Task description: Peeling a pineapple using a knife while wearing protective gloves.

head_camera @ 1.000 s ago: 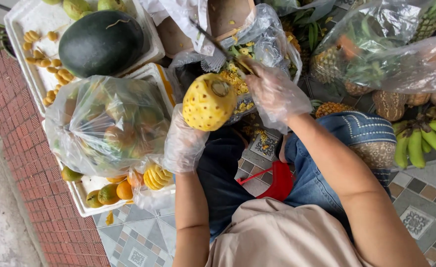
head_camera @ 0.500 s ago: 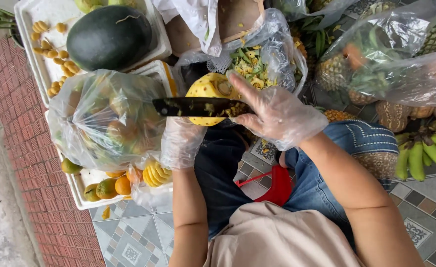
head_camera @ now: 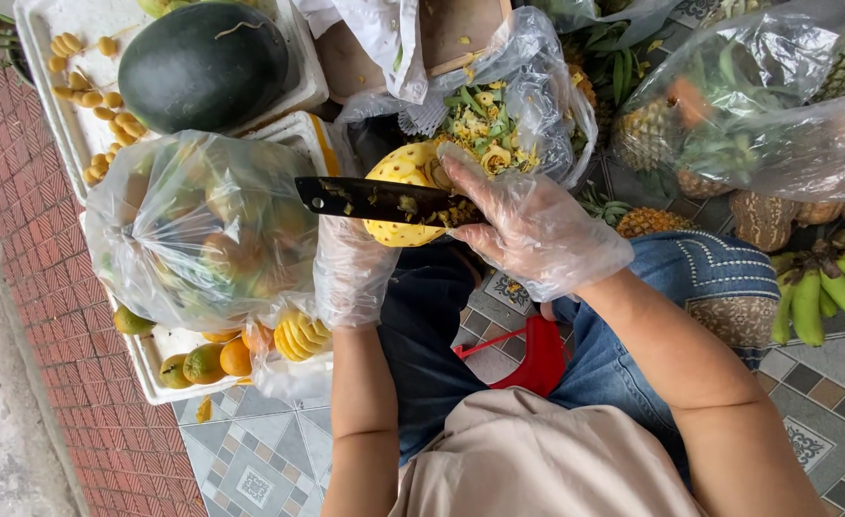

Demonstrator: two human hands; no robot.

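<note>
A peeled yellow pineapple [head_camera: 398,172] is held up over my lap by my left hand [head_camera: 350,273], which wears a clear plastic glove and grips it from below. My right hand [head_camera: 528,225], also in a plastic glove, is shut on the handle of a dark knife [head_camera: 370,199]. The blade lies flat across the pineapple, pointing left, with bits of peel stuck to it. Behind the fruit, an open plastic bag [head_camera: 513,105] holds green and yellow pineapple trimmings.
A dark green watermelon [head_camera: 202,65] sits in a white tray [head_camera: 54,105] with small yellow fruits. A clear bag of fruit [head_camera: 197,230] fills another tray. Whole pineapples [head_camera: 729,144] under plastic and green bananas [head_camera: 824,292] lie right. A red stool [head_camera: 537,354] stands on tiles.
My right hand came down from the trimmings bag and brought the knife across the pineapple. The pineapple has been raised and turned slightly in my left hand.
</note>
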